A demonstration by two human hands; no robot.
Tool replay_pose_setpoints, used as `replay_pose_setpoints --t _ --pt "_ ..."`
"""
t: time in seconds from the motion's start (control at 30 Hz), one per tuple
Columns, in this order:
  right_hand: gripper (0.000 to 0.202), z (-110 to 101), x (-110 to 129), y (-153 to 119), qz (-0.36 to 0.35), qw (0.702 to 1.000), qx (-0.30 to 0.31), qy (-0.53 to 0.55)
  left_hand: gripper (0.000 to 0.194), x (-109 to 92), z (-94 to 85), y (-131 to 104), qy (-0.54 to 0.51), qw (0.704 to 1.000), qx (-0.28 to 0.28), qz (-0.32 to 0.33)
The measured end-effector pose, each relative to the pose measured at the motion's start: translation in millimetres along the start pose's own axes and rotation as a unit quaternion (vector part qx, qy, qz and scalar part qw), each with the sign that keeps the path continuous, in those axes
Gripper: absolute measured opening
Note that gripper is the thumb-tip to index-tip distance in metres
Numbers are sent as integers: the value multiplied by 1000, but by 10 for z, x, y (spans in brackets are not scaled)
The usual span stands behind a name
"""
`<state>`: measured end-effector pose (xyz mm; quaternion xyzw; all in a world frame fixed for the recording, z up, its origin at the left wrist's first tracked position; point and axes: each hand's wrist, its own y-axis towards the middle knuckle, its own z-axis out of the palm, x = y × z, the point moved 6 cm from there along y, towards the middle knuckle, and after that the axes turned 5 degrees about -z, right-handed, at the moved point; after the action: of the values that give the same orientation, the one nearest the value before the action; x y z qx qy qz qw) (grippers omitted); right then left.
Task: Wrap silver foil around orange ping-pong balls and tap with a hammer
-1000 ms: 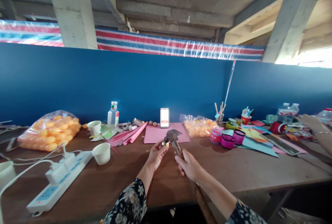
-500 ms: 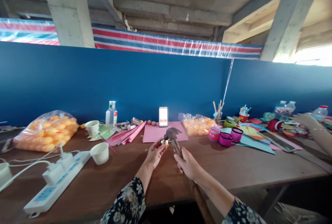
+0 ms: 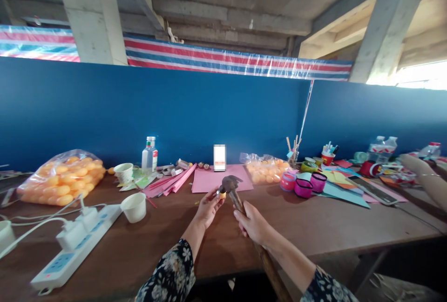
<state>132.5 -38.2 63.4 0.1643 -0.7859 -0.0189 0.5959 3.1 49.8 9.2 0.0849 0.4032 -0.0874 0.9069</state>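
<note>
A claw hammer (image 3: 231, 183) with a dark metal head and a wooden handle is in my right hand (image 3: 254, 222), whose fingers wrap the handle a little below the head. The handle runs down past my wrist toward the table's front edge. In the fingertips of my left hand (image 3: 208, 209) is a small piece with an orange-yellow end (image 3: 222, 195); the rest of it is partly hidden. It is close to the hammer head's left side, and I cannot tell if they touch. A pink sheet (image 3: 240, 176) lies just behind both hands.
A bag of orange balls (image 3: 64, 181), a power strip (image 3: 78, 246) and a paper cup (image 3: 134, 207) are at left. Another bag of balls (image 3: 268, 170), purple bands (image 3: 303, 187) and coloured paper (image 3: 344, 193) are at right. Another person's arm (image 3: 428, 181) reaches in far right.
The small piece has turned in my left fingers, its silvery part less visible now. The hammer head has shifted slightly down and left. The other person's hand has moved a little right.
</note>
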Motion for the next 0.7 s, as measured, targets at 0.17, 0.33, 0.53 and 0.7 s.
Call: replay_pose_setpoints --t 0.17,0.33,0.53,0.7 --pt "20 -28 95 3 -19 999 -27 13 38 -5 20 -12 -7 1000 -2 -4" --pt "20 37 -75 14 12 1000 8 27 39 -19 26 -11 -1 1000 4 7" --pt "23 -33 -39 2 -18 998 -37 51 41 1 2 3 -4 1000 -8 5" --pt "21 -34 -74 14 12 998 -21 51 40 0 12 -5 -6 1000 2 -1"
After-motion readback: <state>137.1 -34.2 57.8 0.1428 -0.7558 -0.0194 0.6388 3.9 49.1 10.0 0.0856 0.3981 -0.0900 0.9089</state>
